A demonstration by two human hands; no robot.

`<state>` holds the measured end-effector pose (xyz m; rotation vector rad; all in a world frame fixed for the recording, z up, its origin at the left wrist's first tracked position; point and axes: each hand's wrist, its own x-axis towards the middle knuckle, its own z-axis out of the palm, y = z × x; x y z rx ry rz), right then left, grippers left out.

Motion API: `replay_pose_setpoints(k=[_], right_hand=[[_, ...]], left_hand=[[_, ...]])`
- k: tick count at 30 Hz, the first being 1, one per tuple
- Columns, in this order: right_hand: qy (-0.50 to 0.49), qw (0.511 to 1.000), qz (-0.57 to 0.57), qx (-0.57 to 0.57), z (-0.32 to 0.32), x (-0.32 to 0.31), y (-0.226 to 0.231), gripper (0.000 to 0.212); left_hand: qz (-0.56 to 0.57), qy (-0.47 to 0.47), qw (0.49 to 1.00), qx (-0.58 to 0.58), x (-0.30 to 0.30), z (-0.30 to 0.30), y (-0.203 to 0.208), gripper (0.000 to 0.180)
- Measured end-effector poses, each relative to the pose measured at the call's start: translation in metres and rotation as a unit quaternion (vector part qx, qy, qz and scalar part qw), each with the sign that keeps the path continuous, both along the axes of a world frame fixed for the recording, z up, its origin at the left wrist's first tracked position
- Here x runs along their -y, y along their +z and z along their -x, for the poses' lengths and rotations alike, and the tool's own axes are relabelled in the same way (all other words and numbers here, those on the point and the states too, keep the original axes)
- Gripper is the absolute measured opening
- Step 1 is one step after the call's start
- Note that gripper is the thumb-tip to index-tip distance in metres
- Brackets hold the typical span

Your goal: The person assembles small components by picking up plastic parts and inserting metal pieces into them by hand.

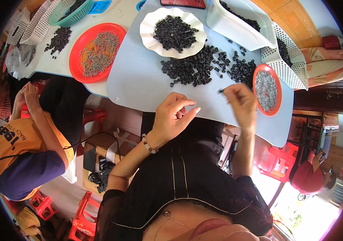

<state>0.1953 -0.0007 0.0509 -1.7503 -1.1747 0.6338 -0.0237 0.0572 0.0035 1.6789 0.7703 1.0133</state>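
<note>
My left hand (174,115) hovers over the near edge of the pale blue table (139,88), its fingers half curled. Thumb and forefinger are apart, and nothing shows between them. To its right, my right hand (241,103) is pinched on a small black plastic piece (221,91) that sticks out past the fingertips; motion blurs this hand slightly. Beyond both hands lies a loose heap of small black plastic pieces (191,68). Close to my right hand stands an orange-red oval dish (279,100) of small shiny metal parts (266,90).
A white scalloped plate (147,42) of black pieces stands behind the heap. At the far right are a white tub (235,34) and a perforated white basket (300,76). On the adjoining left table sits a red plate (75,60) of metal parts. Another person (27,148) sits at left.
</note>
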Motion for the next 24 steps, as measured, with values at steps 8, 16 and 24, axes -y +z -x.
replay_pose_setpoints(k=[8, 16, 24], right_hand=[[-0.258, 0.872, -0.167, 0.381, -0.179, -0.051, 0.084, 0.031], [-0.027, 0.974, -0.001, 0.226, -0.052, -0.052, 0.018, 0.021], [0.021, 0.932, -0.062, 0.357, -0.021, -0.057, -0.016, 0.018]], left_hand=[[-0.008, -0.013, 0.999, -0.046, -0.004, -0.004, -0.001, 0.009], [-0.008, 0.008, 0.998, -0.057, -0.002, -0.001, -0.004, 0.011], [-0.032, 0.006, 0.998, -0.05, -0.003, -0.002, -0.008, 0.008]])
